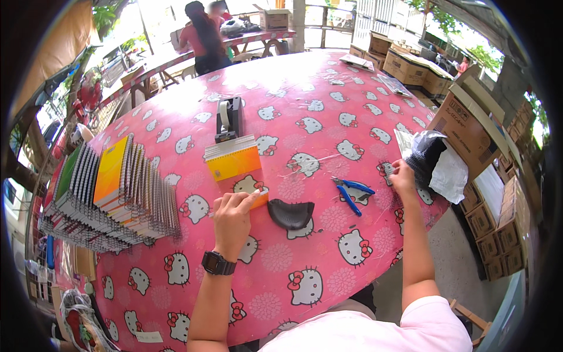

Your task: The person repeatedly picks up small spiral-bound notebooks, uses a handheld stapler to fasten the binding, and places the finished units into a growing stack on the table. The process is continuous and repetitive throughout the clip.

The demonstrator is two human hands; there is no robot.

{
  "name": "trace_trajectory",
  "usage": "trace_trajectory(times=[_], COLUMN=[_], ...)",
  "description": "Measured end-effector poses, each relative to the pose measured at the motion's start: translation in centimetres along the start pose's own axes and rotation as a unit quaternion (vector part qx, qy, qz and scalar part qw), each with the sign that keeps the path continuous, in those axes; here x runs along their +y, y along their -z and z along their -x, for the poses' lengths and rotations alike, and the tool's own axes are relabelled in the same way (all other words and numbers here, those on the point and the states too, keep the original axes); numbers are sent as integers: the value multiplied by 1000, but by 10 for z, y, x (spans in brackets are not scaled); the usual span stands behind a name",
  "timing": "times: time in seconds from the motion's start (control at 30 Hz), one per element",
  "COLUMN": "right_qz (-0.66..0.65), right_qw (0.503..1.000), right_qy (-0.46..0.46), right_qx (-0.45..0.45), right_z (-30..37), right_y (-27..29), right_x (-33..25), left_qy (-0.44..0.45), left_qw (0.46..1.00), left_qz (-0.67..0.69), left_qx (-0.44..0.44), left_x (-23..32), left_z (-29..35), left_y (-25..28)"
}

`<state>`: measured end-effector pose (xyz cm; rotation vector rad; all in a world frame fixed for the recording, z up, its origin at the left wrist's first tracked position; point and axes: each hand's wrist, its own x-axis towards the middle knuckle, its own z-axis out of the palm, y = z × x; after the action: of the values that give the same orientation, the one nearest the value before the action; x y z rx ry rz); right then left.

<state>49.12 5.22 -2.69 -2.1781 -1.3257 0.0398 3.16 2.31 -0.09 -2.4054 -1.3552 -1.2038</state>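
Observation:
My left hand (232,216) is closed over a small orange notebook (260,200) on the table, its fingers covering most of it. My right hand (403,178) is pinched together beside a dark heap of black wire binding coils (425,161); whatever sits between the fingertips is too small to make out. Between my hands lie a black, half-moon-shaped piece (291,215) and blue-handled cutting pliers (353,195). Just beyond my left hand is a stack of small yellow-orange notebooks (233,161), with a black tape dispenser (229,120) behind it.
Tall piles of spiral notebooks (120,188) stand at the left on the pink cat-print tablecloth (275,258). Crumpled white paper (450,176) and an open cardboard box (469,126) are at the right. More cartons (498,234) stand below. A person (202,38) is at a far table.

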Motion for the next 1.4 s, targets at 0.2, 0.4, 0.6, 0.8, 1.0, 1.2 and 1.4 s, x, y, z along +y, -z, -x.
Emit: trace_trajectory(times=[0.2, 0.4, 0.6, 0.8, 1.0, 1.2, 1.4], right_qz=[-76, -320, -356, -322, -332, -334, -343], right_qw=[996, 892, 744, 805, 793, 802, 809], right_qy=[46, 195, 283, 208, 399, 354, 406], right_qx=[15, -253, -490, -453, -318, -345, -250], right_z=[-7, 59, 108, 117, 118, 120, 124], right_y=[23, 23, -15, -12, -33, -23, -29], right_x=[-5, -146, -214, -207, -199, -203, -205], left_qy=[8, 12, -1, 12, -2, 15, 13], left_qw=[1000, 997, 997, 993, 990, 990, 991], left_qz=[23, 69, 74, 108, 125, 117, 113], left_qx=[-18, -24, -36, -43, -62, -73, -74], left_x=[6, 0, -2, -1, 3, 4, 5], left_z=[-3, -3, -2, -4, -4, -4, -4], left_y=[1, 12, 10, 18, 13, 13, 13])
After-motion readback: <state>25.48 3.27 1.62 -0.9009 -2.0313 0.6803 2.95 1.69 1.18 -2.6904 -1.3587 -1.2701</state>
